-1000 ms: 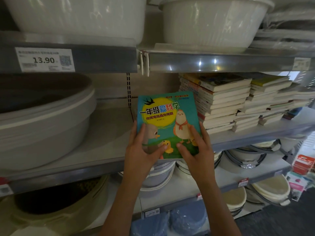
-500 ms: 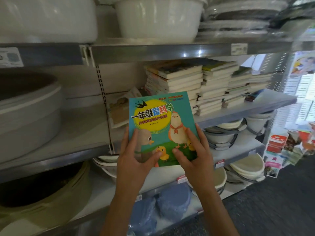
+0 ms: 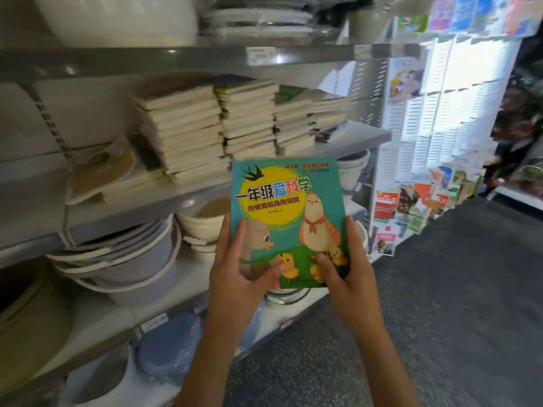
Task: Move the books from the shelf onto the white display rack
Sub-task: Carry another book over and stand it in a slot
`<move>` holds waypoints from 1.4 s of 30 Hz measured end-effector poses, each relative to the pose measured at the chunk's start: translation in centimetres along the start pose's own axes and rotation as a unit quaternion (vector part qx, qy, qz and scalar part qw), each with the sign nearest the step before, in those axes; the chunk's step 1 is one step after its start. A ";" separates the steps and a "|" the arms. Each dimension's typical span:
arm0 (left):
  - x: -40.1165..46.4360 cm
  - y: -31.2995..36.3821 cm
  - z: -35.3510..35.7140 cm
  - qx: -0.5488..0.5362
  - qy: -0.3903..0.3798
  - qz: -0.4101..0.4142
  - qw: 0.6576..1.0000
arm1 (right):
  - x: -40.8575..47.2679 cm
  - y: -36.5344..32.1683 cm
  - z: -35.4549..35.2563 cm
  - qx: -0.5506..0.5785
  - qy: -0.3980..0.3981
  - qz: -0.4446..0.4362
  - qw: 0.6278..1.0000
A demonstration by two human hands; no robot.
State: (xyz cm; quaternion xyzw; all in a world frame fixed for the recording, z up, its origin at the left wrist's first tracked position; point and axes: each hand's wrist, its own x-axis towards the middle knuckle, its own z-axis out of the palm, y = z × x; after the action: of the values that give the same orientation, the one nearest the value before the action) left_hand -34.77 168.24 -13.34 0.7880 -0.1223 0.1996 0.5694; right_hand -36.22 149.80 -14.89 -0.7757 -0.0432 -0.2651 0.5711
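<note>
The person is holding one book (image 3: pixel 289 221) upright in front of the chest, cover facing the camera, out in the aisle and clear of the shelf (image 3: pixel 349 142). The left hand (image 3: pixel 238 277) is gripping the lower left edge, thumb lying across the cover and fingers running up the side; the right hand (image 3: pixel 346 277) is gripping the lower right corner the same way, thumb pressing on the cover. Both hands are closing on the book, neither is free.

The book is looking like a thin paperback: light, glossy and probably a little slippery, and likely bending if taken by one corner only. Holding it low on both side edges, as now, is keeping it flat; a pinch near the spine side should be serving as well for one hand.

The remaining stacks of books (image 3: pixel 188 127) are lying on the shelf behind, well apart from the hands. The white display rack (image 3: pixel 440 107) is standing to the right, beyond the shelf end, with a few covers already showing on it, so the carried book is sitting between the two
</note>
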 end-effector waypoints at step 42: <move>18.3 11.2 71.1 -0.132 -0.336 0.141 0.922 | 23.5 26.7 -53.9 -0.244 0.296 0.090 0.919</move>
State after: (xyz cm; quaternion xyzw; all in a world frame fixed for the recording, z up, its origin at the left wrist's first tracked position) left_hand -10.69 98.00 -14.86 0.7009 -0.4415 -0.0165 0.5600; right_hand -25.70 86.11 -15.93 -0.7775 0.2639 -0.4328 0.3722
